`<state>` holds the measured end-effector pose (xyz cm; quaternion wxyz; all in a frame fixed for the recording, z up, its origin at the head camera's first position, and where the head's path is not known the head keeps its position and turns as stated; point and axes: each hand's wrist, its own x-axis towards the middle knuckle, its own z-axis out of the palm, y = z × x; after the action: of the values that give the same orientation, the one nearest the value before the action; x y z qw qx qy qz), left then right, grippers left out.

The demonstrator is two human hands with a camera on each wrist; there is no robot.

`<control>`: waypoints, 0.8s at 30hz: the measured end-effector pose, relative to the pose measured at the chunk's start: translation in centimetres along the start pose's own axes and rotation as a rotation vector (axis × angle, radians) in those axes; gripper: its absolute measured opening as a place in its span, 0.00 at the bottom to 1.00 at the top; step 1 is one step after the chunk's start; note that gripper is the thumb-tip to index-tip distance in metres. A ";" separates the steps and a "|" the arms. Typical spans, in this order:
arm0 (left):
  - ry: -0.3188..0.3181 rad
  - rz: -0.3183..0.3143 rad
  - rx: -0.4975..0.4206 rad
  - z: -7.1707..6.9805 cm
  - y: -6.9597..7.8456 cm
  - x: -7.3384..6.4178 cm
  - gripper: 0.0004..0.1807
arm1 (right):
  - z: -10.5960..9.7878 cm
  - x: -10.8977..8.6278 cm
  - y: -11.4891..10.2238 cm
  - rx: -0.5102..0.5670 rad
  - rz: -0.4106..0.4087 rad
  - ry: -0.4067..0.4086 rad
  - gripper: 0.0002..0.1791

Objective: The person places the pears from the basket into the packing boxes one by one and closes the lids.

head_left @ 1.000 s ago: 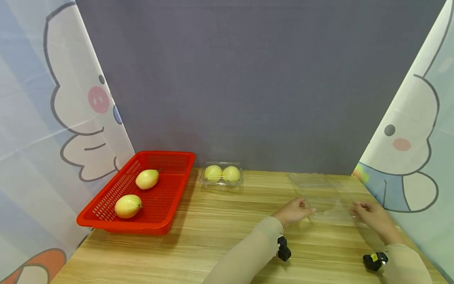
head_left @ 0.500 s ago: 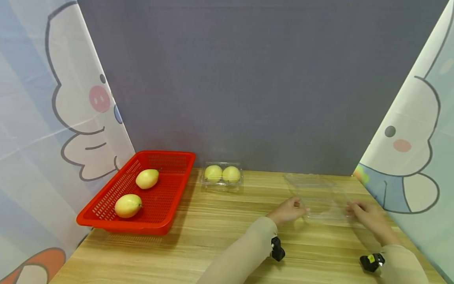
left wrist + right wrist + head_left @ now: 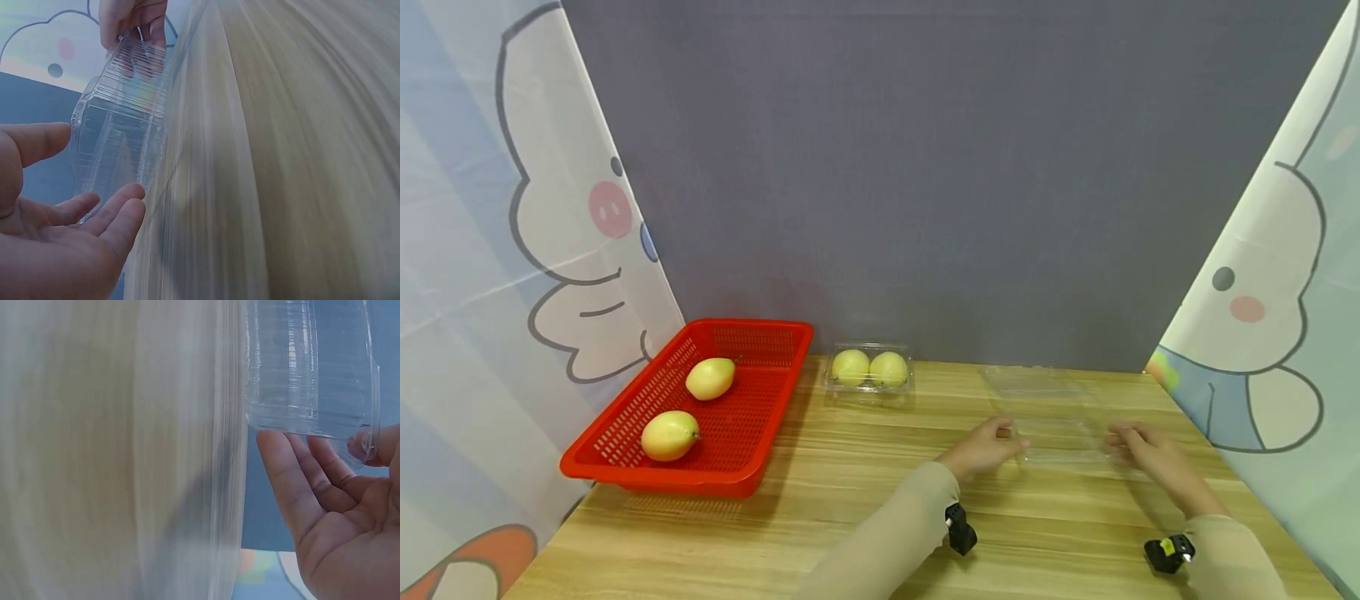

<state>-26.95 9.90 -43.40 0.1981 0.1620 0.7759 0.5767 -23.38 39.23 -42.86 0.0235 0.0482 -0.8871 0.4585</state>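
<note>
A clear plastic clamshell box [image 3: 1060, 437] stands on the wooden table at the right in the head view, its lid [image 3: 1026, 381] folded back. My left hand [image 3: 983, 450] holds the box's near left side, thumb on the rim and fingers against the wall in the left wrist view. At the opposite end my right hand [image 3: 1161, 465] grips the rim with its thumb, the fingers [image 3: 281, 462] lying against the end wall in the right wrist view. No fruit shows inside this see-through box [image 3: 306, 369].
At the left sits a red plastic basket [image 3: 752, 475] with two yellow pear-like fruits [image 3: 670, 436]. Against the grey backdrop stands another clear box [image 3: 870, 387] holding two round yellow fruits [image 3: 889, 367]. Printed curtains [image 3: 1240, 367] flank the wooden table [image 3: 850, 483].
Both hands have moved left along the table together with the clear plastic box. The basket, the fruits and the filled box have stayed in place.
</note>
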 end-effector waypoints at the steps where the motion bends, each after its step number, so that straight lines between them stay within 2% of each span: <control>1: -0.002 0.000 -0.002 -0.2 -0.1 -0.1 0.32 | 0.2 0.1 0.0 0.003 -0.002 -0.003 0.31; 13: -0.008 0.027 -0.023 -3.3 -1.5 -1.7 0.33 | 1.9 0.4 -1.2 0.149 -0.027 -0.117 0.28; 24: 0.001 0.038 -0.014 -5.3 -2.3 -2.8 0.33 | 3.4 1.2 -2.2 0.185 -0.107 -0.182 0.26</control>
<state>-27.19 3.55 -43.93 0.1880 0.1750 0.7687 0.5858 -24.30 35.11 -42.91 -0.0370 0.1387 -0.8355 0.5304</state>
